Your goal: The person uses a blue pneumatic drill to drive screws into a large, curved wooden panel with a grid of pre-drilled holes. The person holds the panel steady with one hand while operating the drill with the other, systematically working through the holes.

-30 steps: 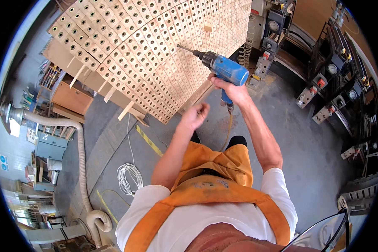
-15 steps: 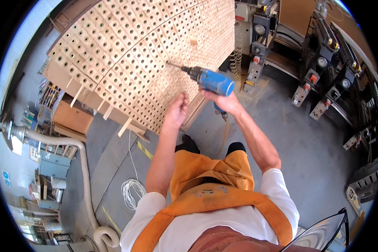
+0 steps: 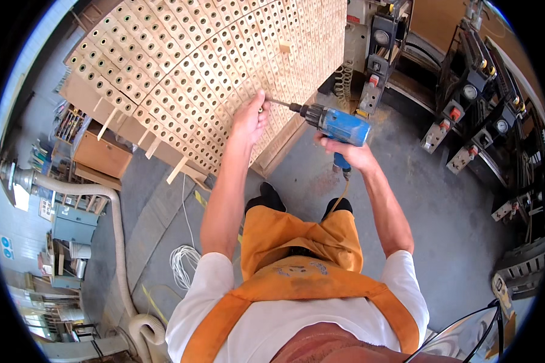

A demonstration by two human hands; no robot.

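My right hand (image 3: 352,152) is wrapped round the grip of a blue power drill (image 3: 344,127), whose hose leaves the bottom of the handle. The drill's long thin bit (image 3: 280,103) points left, with its tip at the fingers of my left hand (image 3: 248,124). Those fingers are curled closed, and something small and dark with a brassy tint shows between them, too small to name. Beyond both hands stands a large pale wooden panel (image 3: 184,54), built of blocks with rows of round, dark-rimmed holes. My left hand is in front of its lower part.
Wooden strips (image 3: 177,170) stick out from the panel's lower left edge. A coil of white cable (image 3: 183,264) lies on the floor at left, near a ribbed duct hose (image 3: 120,242). Clamping machinery with gauges (image 3: 469,92) stands at right. A small wooden block (image 3: 284,46) sits on the panel.
The drill in my right hand has moved right and slightly down. My left hand has risen, bringing its fingers to the bit's tip.
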